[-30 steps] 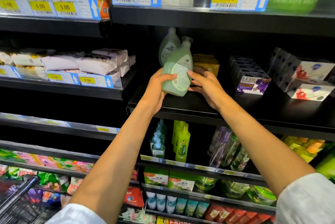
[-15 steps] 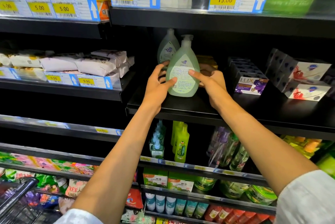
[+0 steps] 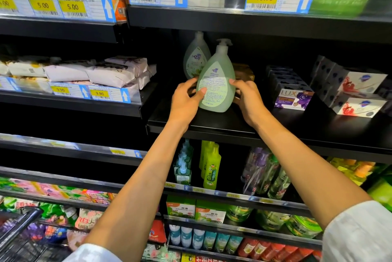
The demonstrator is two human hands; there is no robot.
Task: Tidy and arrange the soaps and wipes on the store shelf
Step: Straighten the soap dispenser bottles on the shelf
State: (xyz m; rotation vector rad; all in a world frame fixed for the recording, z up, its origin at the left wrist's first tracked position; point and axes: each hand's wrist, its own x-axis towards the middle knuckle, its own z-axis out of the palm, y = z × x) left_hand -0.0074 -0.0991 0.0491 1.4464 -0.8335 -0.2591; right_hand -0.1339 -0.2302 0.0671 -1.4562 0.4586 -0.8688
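Note:
A pale green pump bottle of hand soap (image 3: pixel 216 83) stands upright on the black shelf (image 3: pixel 233 128), its back label facing me. My left hand (image 3: pixel 184 102) holds its left side, thumb on the label and fingers reaching behind. My right hand (image 3: pixel 248 100) holds its right side, fingertips against the bottle. A second, matching bottle (image 3: pixel 196 58) stands just behind and to the left. White wipe packs (image 3: pixel 110 75) lie stacked on the shelf to the left.
A row of dark Lux soap boxes (image 3: pixel 293 99) and white soap boxes (image 3: pixel 360 96) fill the right of the same shelf. Amber packs (image 3: pixel 244 71) sit behind my right hand. The shelf above hangs low. A shopping cart (image 3: pixel 19 234) is at the lower left.
The green bottle went from tilted in my hands to upright on the shelf, slightly further right. Both hands stayed on its sides.

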